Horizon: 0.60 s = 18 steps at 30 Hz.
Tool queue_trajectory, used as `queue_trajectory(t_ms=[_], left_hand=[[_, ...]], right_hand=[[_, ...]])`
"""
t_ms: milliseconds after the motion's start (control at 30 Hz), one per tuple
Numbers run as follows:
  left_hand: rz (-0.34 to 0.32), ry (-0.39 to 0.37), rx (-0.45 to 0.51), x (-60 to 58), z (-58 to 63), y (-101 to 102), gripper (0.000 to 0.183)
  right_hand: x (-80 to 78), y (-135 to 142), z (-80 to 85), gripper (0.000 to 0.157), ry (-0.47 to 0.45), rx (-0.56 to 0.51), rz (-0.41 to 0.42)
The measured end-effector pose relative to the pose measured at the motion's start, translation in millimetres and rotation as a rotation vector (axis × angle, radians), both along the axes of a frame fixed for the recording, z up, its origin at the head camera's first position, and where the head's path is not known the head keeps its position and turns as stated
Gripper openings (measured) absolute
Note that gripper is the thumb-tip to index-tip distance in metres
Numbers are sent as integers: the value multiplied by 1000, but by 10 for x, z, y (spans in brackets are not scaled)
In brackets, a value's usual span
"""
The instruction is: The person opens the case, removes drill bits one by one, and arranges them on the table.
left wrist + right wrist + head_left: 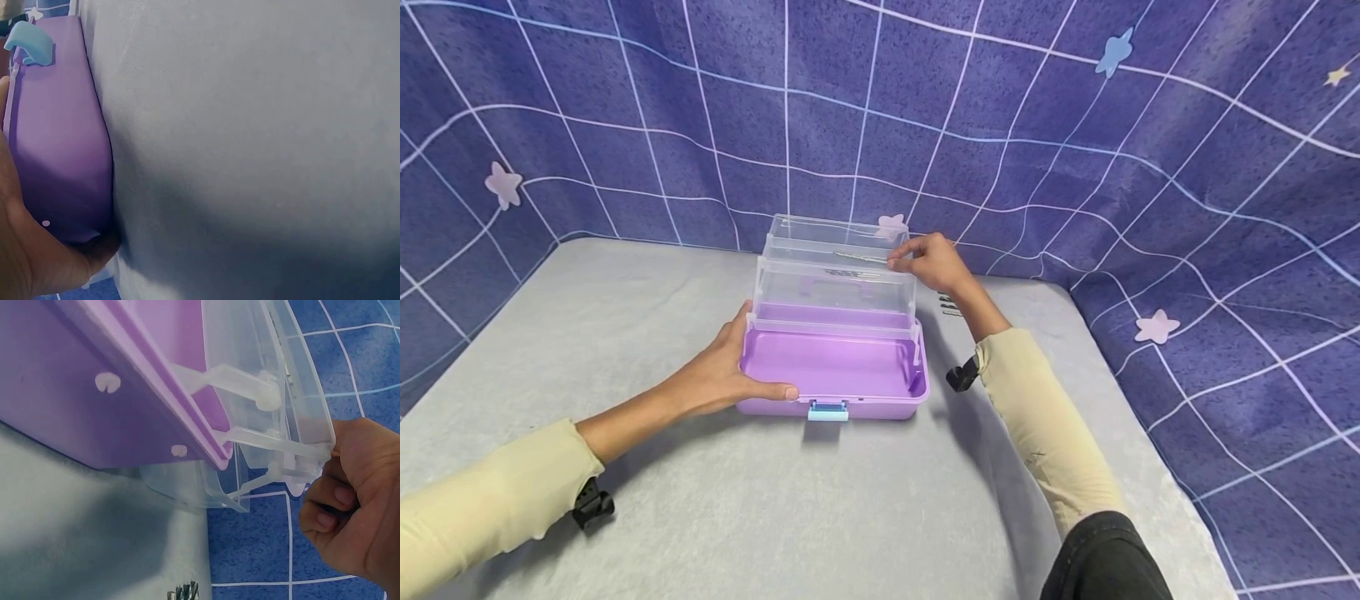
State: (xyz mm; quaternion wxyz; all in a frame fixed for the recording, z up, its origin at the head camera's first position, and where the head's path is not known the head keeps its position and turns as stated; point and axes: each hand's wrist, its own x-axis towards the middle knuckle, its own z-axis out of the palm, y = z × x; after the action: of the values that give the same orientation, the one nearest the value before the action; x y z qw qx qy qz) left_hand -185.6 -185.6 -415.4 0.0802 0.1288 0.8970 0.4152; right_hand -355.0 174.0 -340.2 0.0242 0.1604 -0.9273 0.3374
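A purple toolbox (835,362) stands open on the table, with two clear trays raised in steps behind its lower compartment. My left hand (722,375) grips the box's left end, thumb over the front rim; the left wrist view shows fingers against the purple wall (62,137). Over the upper clear tray (820,250), my right hand (932,262) pinches one end of a slim metal drill bit (859,257). In the right wrist view the tray's end hides those fingertips. Several thin bits (842,273) show through the lower tray's clear plastic; which tray they lie in, I cannot tell.
Several drill bits (950,305) lie on the grey table (700,500) right of the box, partly behind my right forearm. A light blue latch (828,411) sticks out at the box's front. Blue patterned cloth (737,108) hangs behind and at both sides.
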Motion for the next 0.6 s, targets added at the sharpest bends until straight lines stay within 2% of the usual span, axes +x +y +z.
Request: queue_trajectory(t_ms=[133, 467, 600], left_hand=[[4, -2, -2, 2, 5, -2, 164], [7, 2, -2, 7, -9, -4, 164], [5, 5, 1, 3, -14, -3, 164]], right_hand=[[6, -14, -3, 24, 3, -6, 7], [34, 48, 8, 20, -9, -40, 111], [38, 79, -15, 22, -4, -71, 117]])
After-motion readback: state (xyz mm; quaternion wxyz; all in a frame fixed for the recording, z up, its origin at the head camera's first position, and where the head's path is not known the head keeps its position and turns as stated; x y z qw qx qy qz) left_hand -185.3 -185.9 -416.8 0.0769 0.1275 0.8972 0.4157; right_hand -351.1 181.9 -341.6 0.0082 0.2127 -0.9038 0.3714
